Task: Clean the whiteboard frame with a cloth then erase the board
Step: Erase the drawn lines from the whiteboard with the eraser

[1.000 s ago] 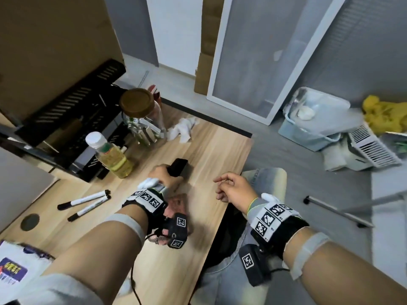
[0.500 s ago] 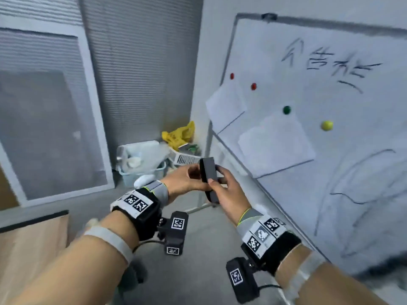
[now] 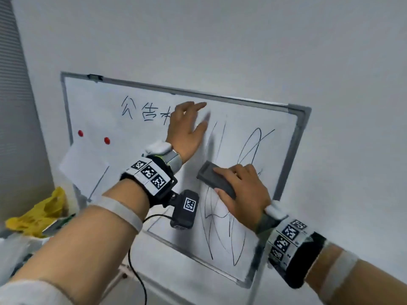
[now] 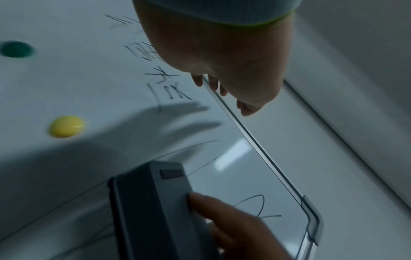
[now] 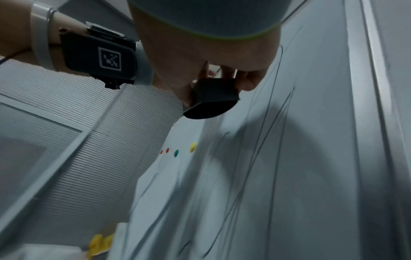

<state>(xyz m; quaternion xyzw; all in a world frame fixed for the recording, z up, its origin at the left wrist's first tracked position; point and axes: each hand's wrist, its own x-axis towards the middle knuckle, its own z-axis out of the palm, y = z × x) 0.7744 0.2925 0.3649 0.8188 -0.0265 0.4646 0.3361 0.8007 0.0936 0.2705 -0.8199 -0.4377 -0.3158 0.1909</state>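
On the white board with the thin grey metal frame [image 3: 296, 150], the right hand [image 3: 244, 194] has its fingers wrapped round a dark grey plastic block eraser [image 3: 214, 180], at about 5 o'clock from the board's middle; the eraser sits on or just off the black scribbles [image 3: 253, 146], I cannot tell which; the left hand [image 3: 187, 130] is flat near the top at 12 o'clock, fingers straight and spread, over the black written words [image 3: 141, 111]. No cloth shows, so I think this is the erasing step. It could go wrong; a wide wipe toward 9 o'clock could knock the small round red magnets [image 3: 106, 140] and drop the white paper sheet [image 3: 83, 166]; a hard push might rock the board; the flat hand could smear ink.
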